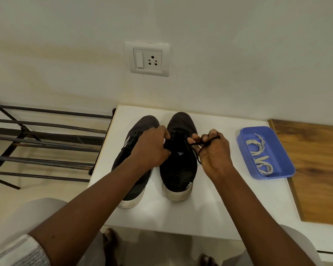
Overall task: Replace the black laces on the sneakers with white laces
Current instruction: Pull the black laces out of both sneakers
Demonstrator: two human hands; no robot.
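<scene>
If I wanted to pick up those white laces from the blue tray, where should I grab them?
Probably pinch the white laces at the loop nearest the person, coming straight down from above. They lie loosely coiled on the floor of the blue tray, whose raised walls block a sideways approach, while its top is open.

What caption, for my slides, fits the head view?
Left hand holds sneaker, right hand grips its black lace; white laces wait in tray.
</scene>
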